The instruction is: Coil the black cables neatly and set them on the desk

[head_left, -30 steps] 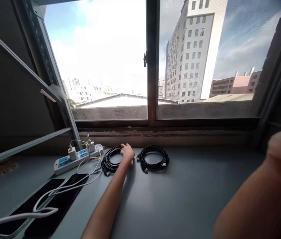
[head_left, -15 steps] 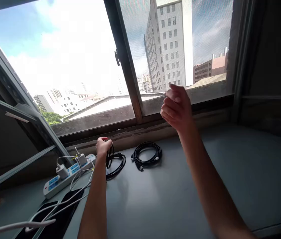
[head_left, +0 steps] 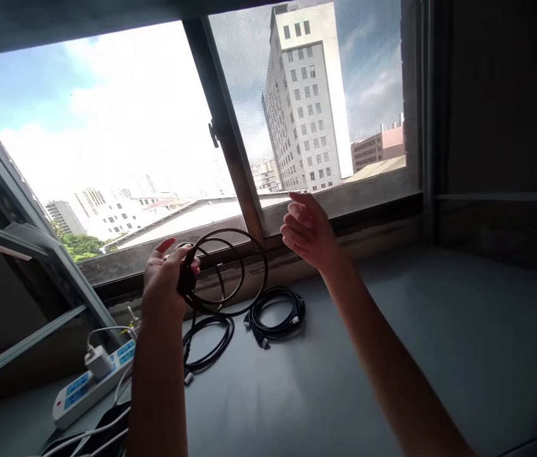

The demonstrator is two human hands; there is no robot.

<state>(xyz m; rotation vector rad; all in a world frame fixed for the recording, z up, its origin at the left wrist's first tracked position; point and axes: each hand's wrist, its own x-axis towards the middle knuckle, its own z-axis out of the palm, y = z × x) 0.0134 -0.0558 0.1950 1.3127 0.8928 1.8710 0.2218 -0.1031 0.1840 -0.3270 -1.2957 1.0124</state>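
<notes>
Power strip [head_left: 71, 406], white with blue sockets, lies on the left side of the table; white charger [head_left: 98, 363] plugged into it, white leads [head_left: 119, 419] running below. Dark flat object [head_left: 116, 416] under the leads, mostly cut off by the lower edge and the left forearm [head_left: 159, 393]. The same forearm covers the near right end of the strip. Coiled cable [head_left: 273, 331], black, lies flat on the table between the two arms, its plug ends on the near and right sides of the ring.

Left hand [head_left: 166, 276]: grasping a black cable [head_left: 186, 280] at its dark gathered part. Right hand [head_left: 309, 231]: raised in front of the window, fingers folded into a loose fist, well apart from the held cable.

Held cable is in the air, above the table's far edge. Its thin loops spread in uneven rings to the right of the left hand, crossing the view of the sill. A strand drops toward a black lower loop [head_left: 211, 362] on the table, pale plug end near it; whether both are one length cannot be told.

Table [head_left: 268, 406]: smooth, grey-blue, faint sheen. Beyond it, dark-framed sliding window [head_left: 230, 136]; a tall pale building [head_left: 304, 108] outside. Grey metal frame [head_left: 78, 254] leans at left; right side of the room dark.
</notes>
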